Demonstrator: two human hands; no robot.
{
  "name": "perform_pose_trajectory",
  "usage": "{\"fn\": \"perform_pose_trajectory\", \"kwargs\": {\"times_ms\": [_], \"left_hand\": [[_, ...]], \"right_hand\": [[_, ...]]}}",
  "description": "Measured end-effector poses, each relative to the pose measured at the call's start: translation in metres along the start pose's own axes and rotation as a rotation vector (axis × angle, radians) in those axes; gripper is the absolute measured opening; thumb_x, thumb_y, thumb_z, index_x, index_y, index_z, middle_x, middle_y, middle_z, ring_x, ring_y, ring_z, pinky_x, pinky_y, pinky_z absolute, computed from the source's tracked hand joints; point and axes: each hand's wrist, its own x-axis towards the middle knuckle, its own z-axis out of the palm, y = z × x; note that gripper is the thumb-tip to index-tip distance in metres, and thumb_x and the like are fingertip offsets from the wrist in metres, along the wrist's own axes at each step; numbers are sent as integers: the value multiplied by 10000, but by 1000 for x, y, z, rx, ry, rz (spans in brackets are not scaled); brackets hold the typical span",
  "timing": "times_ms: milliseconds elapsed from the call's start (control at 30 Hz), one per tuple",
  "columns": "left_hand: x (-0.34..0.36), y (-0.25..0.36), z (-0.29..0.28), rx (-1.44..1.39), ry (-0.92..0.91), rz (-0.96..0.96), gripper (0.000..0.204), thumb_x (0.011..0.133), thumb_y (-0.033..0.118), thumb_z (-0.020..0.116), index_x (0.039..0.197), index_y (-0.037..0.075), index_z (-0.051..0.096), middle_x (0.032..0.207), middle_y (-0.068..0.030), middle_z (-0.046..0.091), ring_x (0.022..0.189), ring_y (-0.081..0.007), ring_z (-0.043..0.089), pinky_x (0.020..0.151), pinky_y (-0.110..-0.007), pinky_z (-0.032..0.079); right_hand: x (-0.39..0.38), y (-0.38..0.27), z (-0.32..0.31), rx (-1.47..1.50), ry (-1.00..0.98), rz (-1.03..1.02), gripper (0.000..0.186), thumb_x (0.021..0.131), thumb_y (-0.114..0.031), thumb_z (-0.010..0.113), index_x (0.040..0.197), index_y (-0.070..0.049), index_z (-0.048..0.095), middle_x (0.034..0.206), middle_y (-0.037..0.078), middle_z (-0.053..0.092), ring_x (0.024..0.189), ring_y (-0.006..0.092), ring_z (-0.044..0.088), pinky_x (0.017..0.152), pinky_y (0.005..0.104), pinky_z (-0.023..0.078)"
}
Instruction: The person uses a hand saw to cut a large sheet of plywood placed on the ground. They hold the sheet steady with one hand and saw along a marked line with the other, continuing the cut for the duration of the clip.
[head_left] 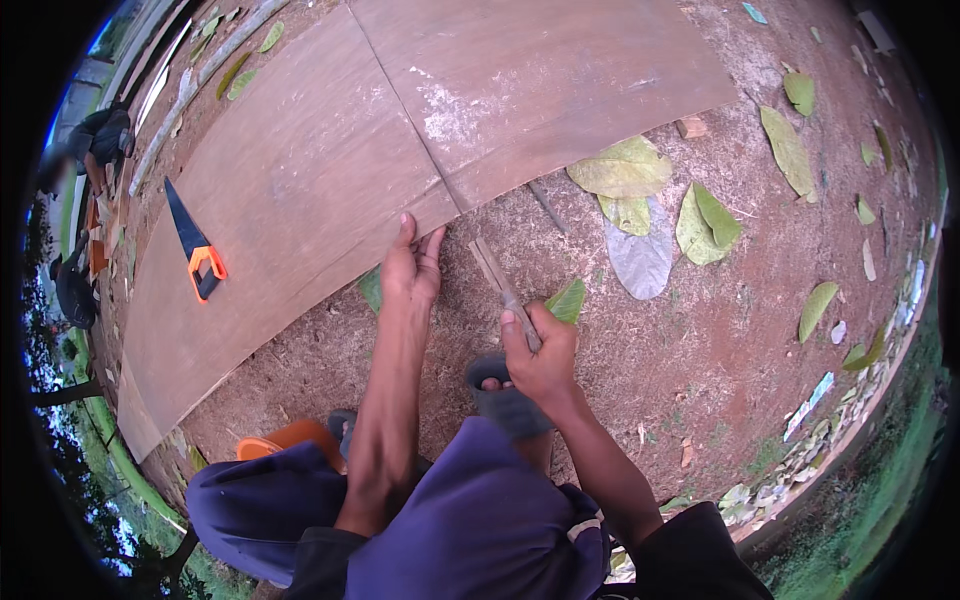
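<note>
A large brown wooden sheet [300, 190] stretches across the far and left side of the view. My left hand [410, 265] grips its near edge, thumb on top and the other fingers partly hidden at the rim. In my right hand [545, 355] is a narrow tool [490, 265] with a wrapped-looking handle, fingers closed round it. It points away from me toward the near edge, in line with a dark straight line [410, 115] running across the sheet. Whether the tool's tip enters that line I cannot make out. A handsaw [195, 245] with an orange and black handle lies on the sheet's left part.
Reddish bare soil [640, 400] carries large dry leaves [620, 170] and a small wood block [691, 127]. An orange object [290, 437] sits by my left foot. Another person [95, 140] bends down at the far left, beside a long pale pole [185, 95].
</note>
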Motion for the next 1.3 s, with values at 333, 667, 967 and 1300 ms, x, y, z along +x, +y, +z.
{"fn": "perform_pose_trajectory", "kwargs": {"times_ms": [333,667,967,1300], "left_hand": [[-6,3,7,-24,-20,76,404,993,169,682,1302,-39,525,1226,-158,639,1115,-308,668,1014,-445,600],[-17,6,13,-34,5,89,411,992,163,681,1305,-46,517,1233,-164,635,1128,-318,662,1011,-434,605],[-10,10,6,-19,49,21,327,1001,163,668,1267,6,561,1213,-147,660,1153,-288,659,1008,-404,606],[-1,2,1,-22,-18,28,392,1002,167,670,1316,-19,526,1222,-154,649,1136,-297,664,1002,-426,605]], "right_hand": [[-40,-3,-31,-167,1,-75,230,967,-167,637,811,-3,598,604,39,564,539,71,538,484,300,422],[-108,10,-88,-328,-72,-204,187,957,-168,648,893,8,652,665,89,657,547,114,643,512,318,508],[-41,27,-42,-330,-45,-130,198,950,-184,679,897,5,653,639,91,626,582,139,680,527,313,524],[-9,10,-1,-56,21,-78,256,969,-149,636,769,-20,541,570,29,506,534,72,477,492,300,377]]}}
